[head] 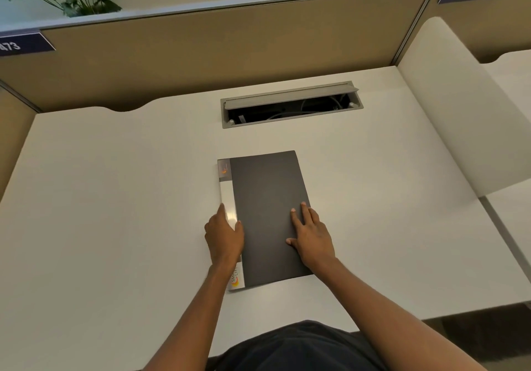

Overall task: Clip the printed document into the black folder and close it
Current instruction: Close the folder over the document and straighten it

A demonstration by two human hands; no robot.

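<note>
The black folder [265, 198] lies closed and flat in the middle of the white desk [115, 198], its white spine strip with an orange logo along the left side. My left hand [224, 235] rests on that spine edge, fingers and thumb spread against it. My right hand [311, 235] lies flat on the black cover near its right lower part, fingers apart and pressing down. No printed document shows; any paper is hidden under the cover.
A grey cable hatch [290, 104] stands open at the back of the desk. A tan partition [215, 48] with number tags 473 and 474 walls the far side, and a white curved divider [448, 106] bounds the right. Plants stand behind the partition.
</note>
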